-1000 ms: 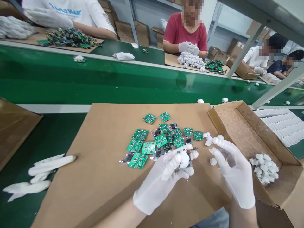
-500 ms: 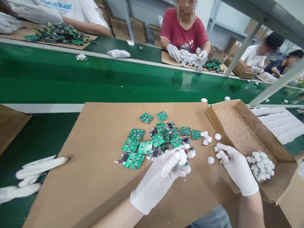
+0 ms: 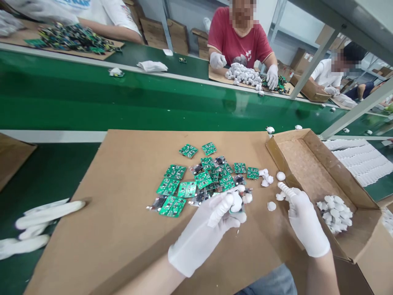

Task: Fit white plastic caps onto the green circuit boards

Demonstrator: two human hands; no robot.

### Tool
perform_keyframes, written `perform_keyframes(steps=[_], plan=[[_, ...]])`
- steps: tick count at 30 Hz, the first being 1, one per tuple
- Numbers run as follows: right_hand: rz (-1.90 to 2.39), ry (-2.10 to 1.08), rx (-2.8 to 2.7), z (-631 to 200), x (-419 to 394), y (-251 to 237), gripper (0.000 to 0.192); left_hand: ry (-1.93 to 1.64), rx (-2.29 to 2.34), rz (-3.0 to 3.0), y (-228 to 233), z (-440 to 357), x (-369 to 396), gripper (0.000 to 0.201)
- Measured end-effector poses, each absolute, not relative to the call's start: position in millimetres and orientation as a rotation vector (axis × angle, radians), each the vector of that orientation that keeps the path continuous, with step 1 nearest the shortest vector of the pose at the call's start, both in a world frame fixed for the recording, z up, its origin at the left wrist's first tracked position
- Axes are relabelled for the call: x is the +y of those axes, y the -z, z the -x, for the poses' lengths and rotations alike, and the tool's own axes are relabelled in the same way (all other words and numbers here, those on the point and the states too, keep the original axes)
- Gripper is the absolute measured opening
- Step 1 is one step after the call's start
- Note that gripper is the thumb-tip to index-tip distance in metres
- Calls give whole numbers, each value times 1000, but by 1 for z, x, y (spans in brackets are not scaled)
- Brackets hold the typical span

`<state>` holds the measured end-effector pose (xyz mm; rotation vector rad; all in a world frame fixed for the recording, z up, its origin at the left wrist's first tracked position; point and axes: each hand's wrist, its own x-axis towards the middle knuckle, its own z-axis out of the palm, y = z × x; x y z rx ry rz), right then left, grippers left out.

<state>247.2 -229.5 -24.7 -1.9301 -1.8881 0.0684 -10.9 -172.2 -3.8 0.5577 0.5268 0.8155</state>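
My left hand (image 3: 208,225), in a white glove, is closed around a small circuit board with a white round piece (image 3: 236,203) on top. Fingers cover most of that board. On the right, my gloved right hand (image 3: 307,223) points its index finger forward, the other fingers partly curled. Its fingertip is at a small white piece (image 3: 280,197) on the cardboard. Single white discs (image 3: 271,206) and a clump of white bits (image 3: 265,178) lie near it. Beyond my left hand, green circuit boards (image 3: 203,180) are spread out, some with black parts in clear wrap.
A cardboard tray (image 3: 319,164) at the right holds a heap of white pieces (image 3: 335,215). White gloves (image 3: 49,215) lie at the left. A green conveyor (image 3: 153,106) runs behind the cardboard sheet (image 3: 123,184). Co-workers sit across it, one in a red shirt (image 3: 241,41).
My right index finger has straightened and its hand has turned slightly, near the white pieces. My left hand keeps its hold. Items on the conveyor have shifted right, and the co-worker's hands have moved apart.
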Motion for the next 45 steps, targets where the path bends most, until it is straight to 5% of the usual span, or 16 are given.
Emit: perform_keyframes(steps=[5,10,21,34,45], plan=[[1931,-589,-1903,-245,-239,18,79,-817,526,-567,4,10,-172,35],[1794,-981,-1520,-248,-244,12,46,-806,542,-575,3,10,-173,37],[1422,-1080,-1050,-203,-243,-21,45,-750,482,-667,6,12,-175,43],[1058,-274,-1555,-142,-229,-18,46,-725,379,-617,8,10,-181,49],[1138,-168,-1548,-130,-238,-12,48,-764,348,-699,-4,9,-181,51]])
